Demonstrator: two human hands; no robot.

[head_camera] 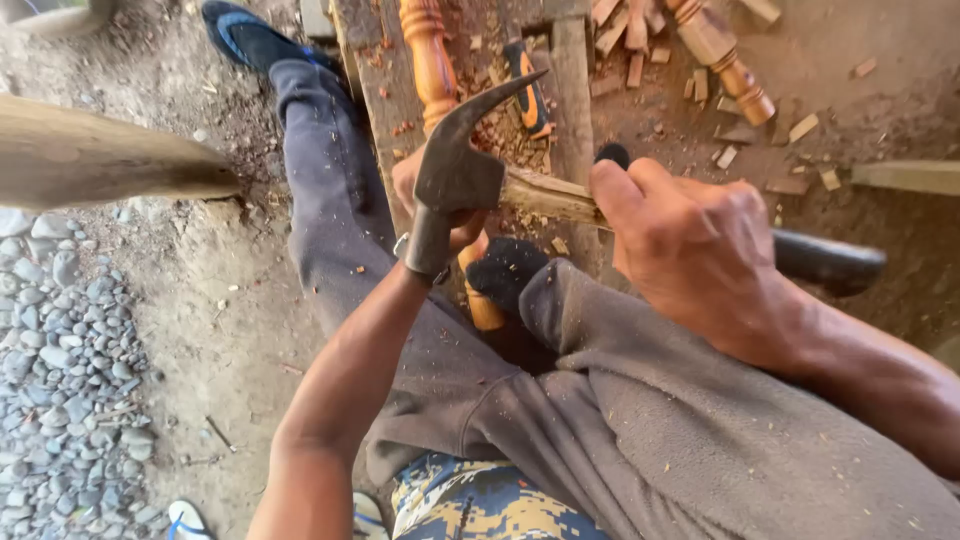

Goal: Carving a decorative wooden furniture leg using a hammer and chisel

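Observation:
My right hand grips the handle of a claw hammer. Its dark steel head hangs in front of my left hand, and its black grip sticks out to the right. My left hand is mostly hidden behind the hammer head. It looks closed on an orange turned wooden spindle that lies along a plank frame. A foot in a black sock rests on the spindle's near end. My legs are in grey trousers.
A second turned spindle lies at the top right among wood chips. A tool with an orange and black handle rests on the frame. A thick log juts in from the left above grey pebbles. My far foot wears a blue shoe.

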